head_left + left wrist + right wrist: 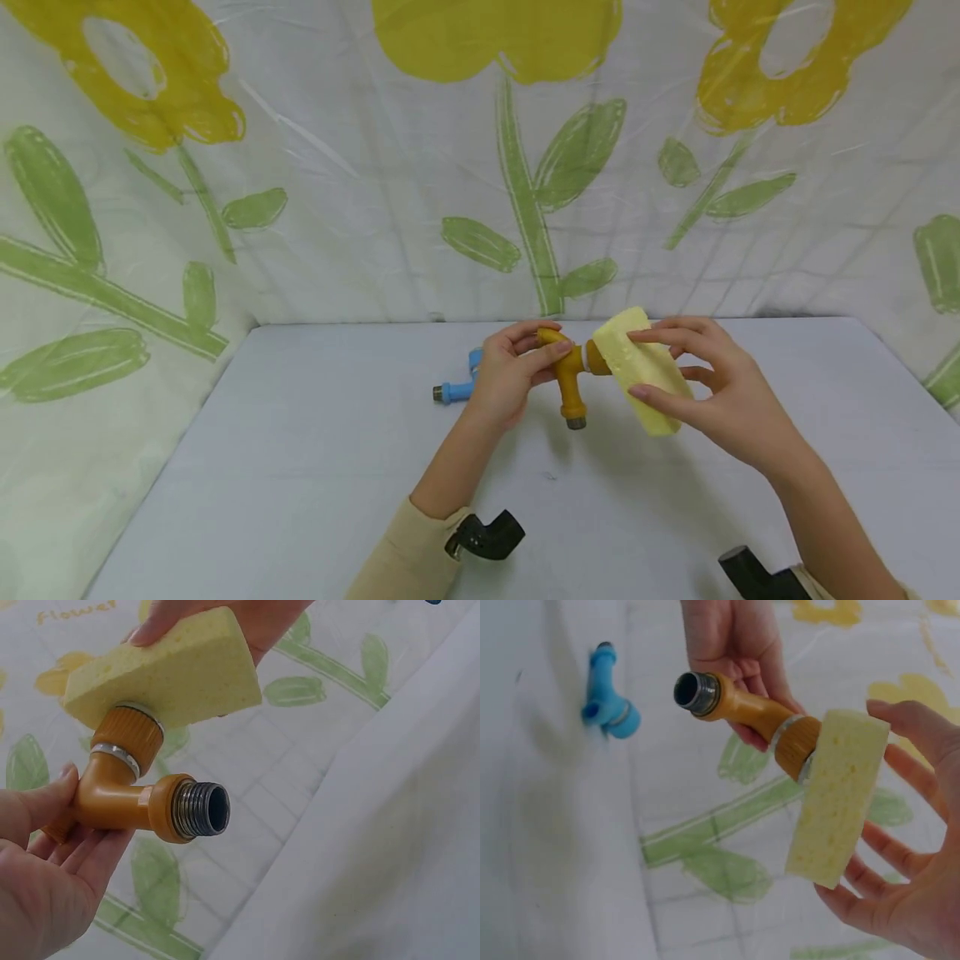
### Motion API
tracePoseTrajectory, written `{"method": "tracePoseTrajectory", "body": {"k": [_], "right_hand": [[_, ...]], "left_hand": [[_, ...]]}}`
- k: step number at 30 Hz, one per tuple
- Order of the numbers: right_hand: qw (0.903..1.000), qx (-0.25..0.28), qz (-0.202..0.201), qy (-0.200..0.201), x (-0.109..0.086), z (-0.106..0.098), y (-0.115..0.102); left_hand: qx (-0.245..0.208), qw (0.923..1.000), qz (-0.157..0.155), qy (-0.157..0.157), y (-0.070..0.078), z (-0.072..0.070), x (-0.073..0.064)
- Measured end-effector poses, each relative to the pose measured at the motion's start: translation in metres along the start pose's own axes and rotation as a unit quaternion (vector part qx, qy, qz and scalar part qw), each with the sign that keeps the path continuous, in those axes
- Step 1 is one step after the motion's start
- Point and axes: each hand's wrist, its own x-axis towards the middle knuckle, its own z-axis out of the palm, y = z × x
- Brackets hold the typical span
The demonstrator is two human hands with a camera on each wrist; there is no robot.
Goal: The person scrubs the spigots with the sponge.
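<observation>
Above the table, my left hand point(506, 371) grips an orange plastic faucet point(570, 383) by its spout end, thumb on one side and fingers behind. Its threaded metal inlet point(204, 809) points down toward me in the head view. My right hand point(712, 392) holds a pale yellow sponge point(645, 375) between thumb and fingertips. The sponge's broad face lies against the faucet's ribbed knob point(129, 733); in the right wrist view it covers the knob's end. Behind my left hand, a blue faucet point(607, 697) of similar shape lies on the table, partly hidden in the head view.
The white table point(300, 467) reaches back to a pale curtain point(337, 208) painted with yellow flowers and green leaves. A black camera mount point(491, 535) is strapped at the left cuff, and another black mount point(761, 575) sits at the right wrist.
</observation>
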Motion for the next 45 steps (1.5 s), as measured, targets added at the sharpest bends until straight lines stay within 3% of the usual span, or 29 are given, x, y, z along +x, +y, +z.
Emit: {"method": "tracePoseTrajectory", "body": {"k": [6, 17, 24, 31, 37, 45], "right_hand": [[0.9996, -0.004, -0.025, 0.012, 0.0, 0.002, -0.003], [0.9971, 0.069, 0.002, -0.034, 0.005, 0.0, 0.009], [0.9896, 0.129, -0.009, -0.062, 0.007, -0.004, 0.022], [0.9826, 0.169, -0.016, -0.075, 0.008, -0.007, 0.029], [0.9918, 0.109, -0.025, -0.062, 0.006, -0.007, 0.021], [0.9978, 0.047, -0.035, -0.032, 0.002, -0.003, 0.006]], "left_hand": [[-0.043, 0.999, -0.01, 0.008, 0.0, 0.0, 0.0], [-0.109, 0.9936, -0.026, -0.01, -0.001, -0.001, -0.001], [-0.109, 0.9929, -0.021, -0.043, -0.003, -0.003, -0.001], [-0.067, 0.9953, -0.011, -0.069, -0.004, -0.004, -0.001], [-0.022, 0.9975, 0.0, -0.068, -0.005, -0.002, 0.0], [-0.005, 0.9999, 0.001, -0.013, -0.005, -0.001, 0.002]]}}
